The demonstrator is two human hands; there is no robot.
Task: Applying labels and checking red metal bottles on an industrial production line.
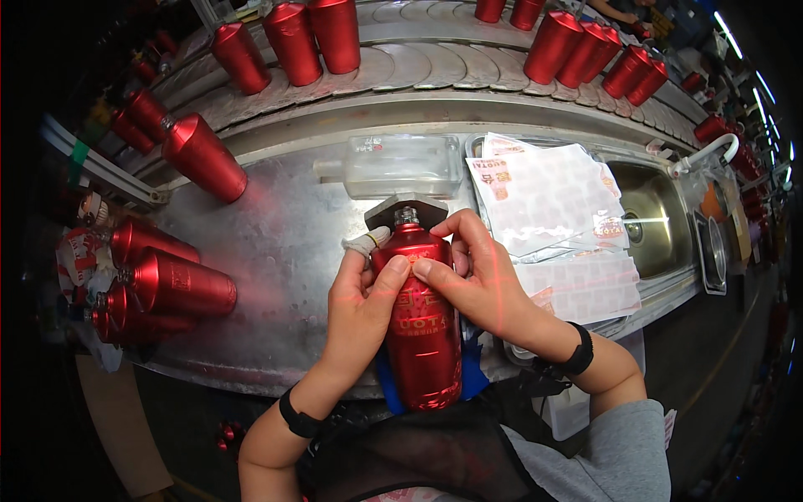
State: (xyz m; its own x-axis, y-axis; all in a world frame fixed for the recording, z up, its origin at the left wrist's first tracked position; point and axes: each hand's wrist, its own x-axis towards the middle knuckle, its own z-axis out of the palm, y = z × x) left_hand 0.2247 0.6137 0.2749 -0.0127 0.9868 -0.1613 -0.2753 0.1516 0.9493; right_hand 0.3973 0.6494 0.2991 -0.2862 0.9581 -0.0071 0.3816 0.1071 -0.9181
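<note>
Lying lengthwise over the steel bench [276,243]: glossy red bottle [421,322] with paler red lettering, silver neck pointing away toward conveyor [418,67]. Being gripped by both hands, left hand [361,305] and right hand [473,280], thumbs pressing its shoulder.

My hands [418,289] cover the middle of the red bottle [422,343]; its base sinks behind my dark apron [435,452]. Beyond the bottle, conveyor bottles [502,8] are cut off by the top edge.

bottle [422,322] on bench [284,243] | tub [401,165] behind — sheets [552,201] right, perhaps overlapping sink [657,217]
</note>
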